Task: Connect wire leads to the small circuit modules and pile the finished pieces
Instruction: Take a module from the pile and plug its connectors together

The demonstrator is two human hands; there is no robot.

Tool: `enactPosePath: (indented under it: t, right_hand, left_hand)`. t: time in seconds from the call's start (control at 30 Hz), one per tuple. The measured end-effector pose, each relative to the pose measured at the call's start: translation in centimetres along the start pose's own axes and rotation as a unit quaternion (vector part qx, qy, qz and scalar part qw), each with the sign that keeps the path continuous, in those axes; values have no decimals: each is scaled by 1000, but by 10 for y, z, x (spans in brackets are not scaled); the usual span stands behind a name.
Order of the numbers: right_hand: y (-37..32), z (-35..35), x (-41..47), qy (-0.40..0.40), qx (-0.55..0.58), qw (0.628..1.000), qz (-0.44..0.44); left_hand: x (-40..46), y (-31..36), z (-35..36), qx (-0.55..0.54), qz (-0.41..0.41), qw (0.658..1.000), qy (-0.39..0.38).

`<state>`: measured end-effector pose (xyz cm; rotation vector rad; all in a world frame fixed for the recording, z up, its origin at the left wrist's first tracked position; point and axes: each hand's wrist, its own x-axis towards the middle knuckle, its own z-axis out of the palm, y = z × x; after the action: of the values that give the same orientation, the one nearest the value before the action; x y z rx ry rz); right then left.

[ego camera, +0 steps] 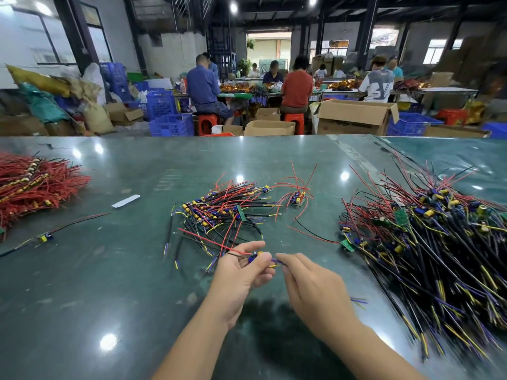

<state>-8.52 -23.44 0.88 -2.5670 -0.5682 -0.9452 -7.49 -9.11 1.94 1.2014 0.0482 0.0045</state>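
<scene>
Module (255, 257) pinched in left hand (241, 272), lead (275, 263) pinched in right hand (307, 283); lead lying left-right, tip just right of module, nearly touching, above table (109, 270).

The counter (137, 270) is dark green, smooth and glossy, mirroring the ceiling lamps. The wires (439, 256) wear shiny plastic insulation in red, black, yellow and blue. The boxes (354, 116) behind are matt brown cardboard; the crates (171, 124) are blue plastic lattice.
</scene>
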Motion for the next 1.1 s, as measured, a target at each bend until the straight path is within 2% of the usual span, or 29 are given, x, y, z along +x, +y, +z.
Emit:
enactPosePath:
  t: [0.1, 0.17, 0.23, 0.27, 0.33, 0.4, 0.53, 0.73, 0.9, 1.0, 1.1]
  right_hand:
    - [8, -4, 3, 14, -11, 1000, 19]
    - [19, -8, 8, 27, 1, 997, 79]
    - [35, -15, 14, 47, -35, 985, 163]
    - [46, -20, 16, 44, -77, 972, 216]
    - [66, -28, 17, -19, -196, 932, 306]
    - [80, -32, 14, -62, -284, 897, 333]
    - [88, -27, 11, -58, -295, 895, 329]
    - [76, -19, 13, 22, -155, 966, 208]
    - [50, -3, 9, -34, -79, 984, 158]
    - [55, 4, 5, -61, -115, 977, 170]
    - [77, 10, 7, -126, -144, 963, 188]
  left_hand:
    - [-2, 1, 2, 11, -4, 1000, -18]
    - [-4, 1, 2, 39, -8, 998, -39]
    - [-4, 0, 1, 79, -4, 996, -45]
    - [-4, 0, -1, 94, -1, 995, -41]
    - [-3, -1, -4, 108, 1, 994, -28]
    - [-2, -2, -6, 117, 3, 993, -19]
    - [0, -5, -7, 145, 18, 989, -13]
    - [7, -11, -8, 225, 94, 970, 27]
    - [61, 11, -8, 382, 134, 914, 33]
    - [106, 25, -15, 502, 133, 846, 119]
    - [133, 21, -20, 609, 80, 777, 137]
